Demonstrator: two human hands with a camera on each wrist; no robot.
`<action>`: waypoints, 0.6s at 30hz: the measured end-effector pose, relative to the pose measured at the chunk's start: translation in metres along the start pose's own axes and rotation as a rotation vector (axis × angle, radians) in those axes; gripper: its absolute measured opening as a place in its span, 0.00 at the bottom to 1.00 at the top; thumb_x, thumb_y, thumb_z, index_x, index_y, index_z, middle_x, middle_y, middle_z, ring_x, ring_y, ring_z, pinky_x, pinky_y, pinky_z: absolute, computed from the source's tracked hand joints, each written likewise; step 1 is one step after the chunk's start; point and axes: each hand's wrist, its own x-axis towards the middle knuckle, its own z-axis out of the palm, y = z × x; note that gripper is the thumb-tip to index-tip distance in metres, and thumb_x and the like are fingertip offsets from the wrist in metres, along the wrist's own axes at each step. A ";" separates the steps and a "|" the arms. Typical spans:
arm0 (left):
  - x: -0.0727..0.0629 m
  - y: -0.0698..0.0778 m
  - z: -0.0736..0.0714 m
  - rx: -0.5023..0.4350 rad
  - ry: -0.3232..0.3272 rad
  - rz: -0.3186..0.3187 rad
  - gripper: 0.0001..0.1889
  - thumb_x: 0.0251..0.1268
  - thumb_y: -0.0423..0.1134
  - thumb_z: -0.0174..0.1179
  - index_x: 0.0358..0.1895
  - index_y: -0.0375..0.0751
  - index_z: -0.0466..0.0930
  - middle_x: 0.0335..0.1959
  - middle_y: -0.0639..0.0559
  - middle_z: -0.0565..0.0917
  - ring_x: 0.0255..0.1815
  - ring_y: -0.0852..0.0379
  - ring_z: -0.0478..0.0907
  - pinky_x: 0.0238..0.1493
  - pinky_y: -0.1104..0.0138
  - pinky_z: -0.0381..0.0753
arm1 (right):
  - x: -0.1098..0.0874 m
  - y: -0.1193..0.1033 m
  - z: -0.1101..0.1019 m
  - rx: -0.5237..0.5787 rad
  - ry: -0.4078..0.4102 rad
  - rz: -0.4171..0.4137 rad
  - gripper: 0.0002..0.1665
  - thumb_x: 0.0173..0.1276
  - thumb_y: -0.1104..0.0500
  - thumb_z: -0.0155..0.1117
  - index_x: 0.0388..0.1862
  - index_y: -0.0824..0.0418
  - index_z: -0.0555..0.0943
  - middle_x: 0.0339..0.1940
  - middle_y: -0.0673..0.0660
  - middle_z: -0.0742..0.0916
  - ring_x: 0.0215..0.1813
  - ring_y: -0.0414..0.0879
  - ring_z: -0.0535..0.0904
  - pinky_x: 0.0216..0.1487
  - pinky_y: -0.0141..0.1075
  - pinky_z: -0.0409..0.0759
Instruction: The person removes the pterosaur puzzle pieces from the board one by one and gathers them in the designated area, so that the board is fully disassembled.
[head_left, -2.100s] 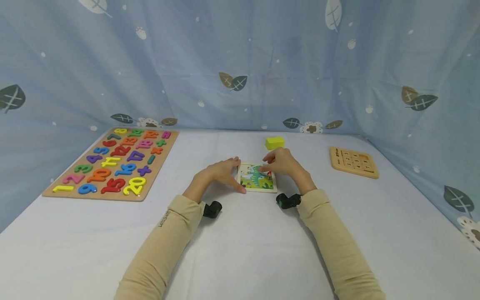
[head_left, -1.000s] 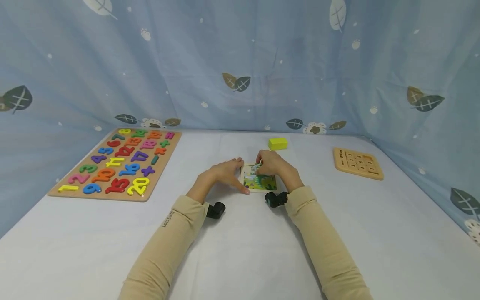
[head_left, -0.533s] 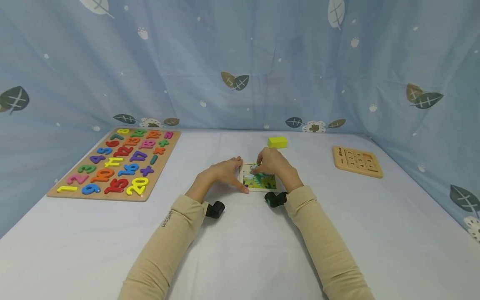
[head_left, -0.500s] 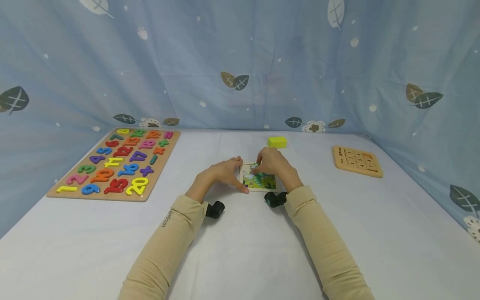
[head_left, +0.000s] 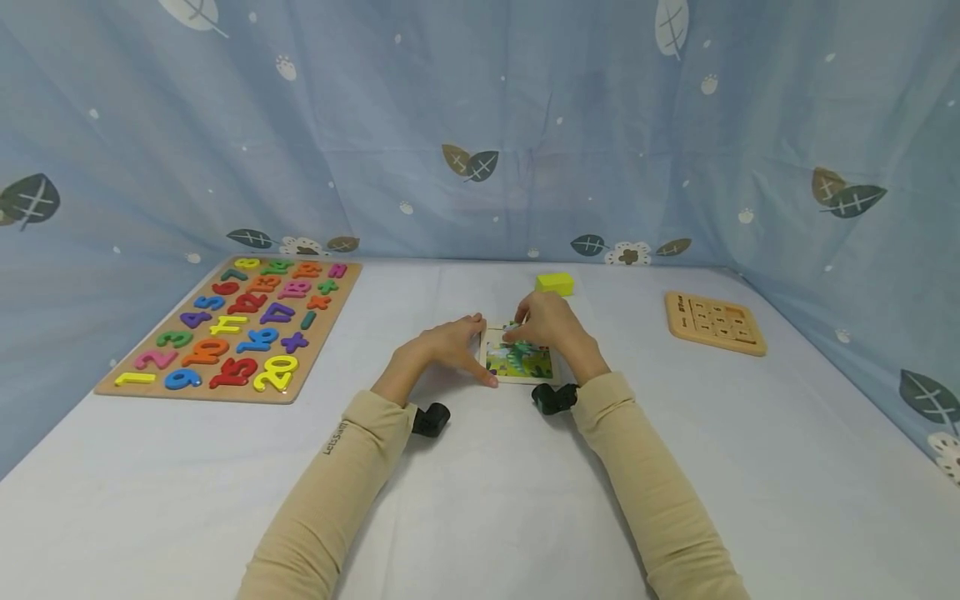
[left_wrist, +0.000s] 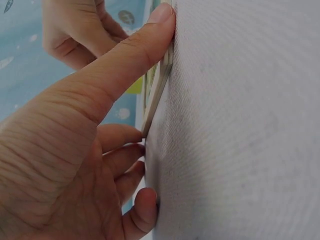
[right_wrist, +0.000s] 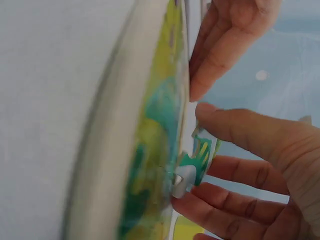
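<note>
A small framed jigsaw puzzle (head_left: 517, 365) with a green dinosaur picture lies in the middle of the table. My left hand (head_left: 450, 343) holds its left side, thumb at the near corner and fingers along the far part of that edge. In the left wrist view the thumb (left_wrist: 135, 57) lies along the frame's side. Over the far part of the picture, my right hand (head_left: 555, 321) pinches a puzzle piece (right_wrist: 198, 159) between thumb and fingers. The right wrist view shows this green and white piece tilted, raised from the board, with a pale gap beside it.
A number board (head_left: 180, 392) with colourful figures lies at the left. Behind the puzzle stands a yellow-green block (head_left: 555, 283). To the right is a wooden number tile board (head_left: 716, 323). A blue patterned curtain (head_left: 375, 125) hangs behind the white table (head_left: 480, 500).
My right hand moved left over the puzzle from its right side, then shifted slightly back to the right in the last half second. The left hand has stayed at the frame's left side.
</note>
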 end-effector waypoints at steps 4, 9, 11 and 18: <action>0.001 0.001 0.000 0.004 0.005 0.000 0.58 0.46 0.62 0.71 0.77 0.45 0.47 0.80 0.49 0.44 0.80 0.47 0.43 0.74 0.43 0.51 | 0.000 0.004 -0.005 0.076 -0.022 0.017 0.25 0.57 0.49 0.73 0.48 0.63 0.84 0.47 0.61 0.86 0.29 0.47 0.83 0.31 0.36 0.82; 0.000 0.003 -0.001 0.006 0.008 0.001 0.58 0.46 0.62 0.71 0.77 0.45 0.47 0.80 0.49 0.45 0.80 0.46 0.44 0.74 0.42 0.51 | -0.001 0.008 -0.012 0.103 0.000 0.008 0.23 0.57 0.52 0.74 0.47 0.64 0.85 0.45 0.61 0.88 0.39 0.50 0.84 0.42 0.41 0.84; -0.001 0.003 -0.001 0.005 0.005 -0.005 0.58 0.46 0.62 0.71 0.77 0.45 0.47 0.80 0.49 0.45 0.80 0.47 0.44 0.74 0.42 0.51 | -0.001 0.010 -0.013 0.109 -0.002 0.015 0.22 0.56 0.52 0.74 0.46 0.64 0.86 0.45 0.61 0.88 0.43 0.51 0.85 0.45 0.43 0.83; -0.004 0.003 0.000 0.000 0.010 0.000 0.58 0.47 0.61 0.71 0.77 0.43 0.47 0.80 0.48 0.45 0.80 0.47 0.44 0.74 0.43 0.51 | -0.006 0.025 -0.019 0.045 -0.020 0.017 0.22 0.57 0.52 0.74 0.46 0.63 0.86 0.49 0.61 0.88 0.47 0.53 0.84 0.47 0.44 0.83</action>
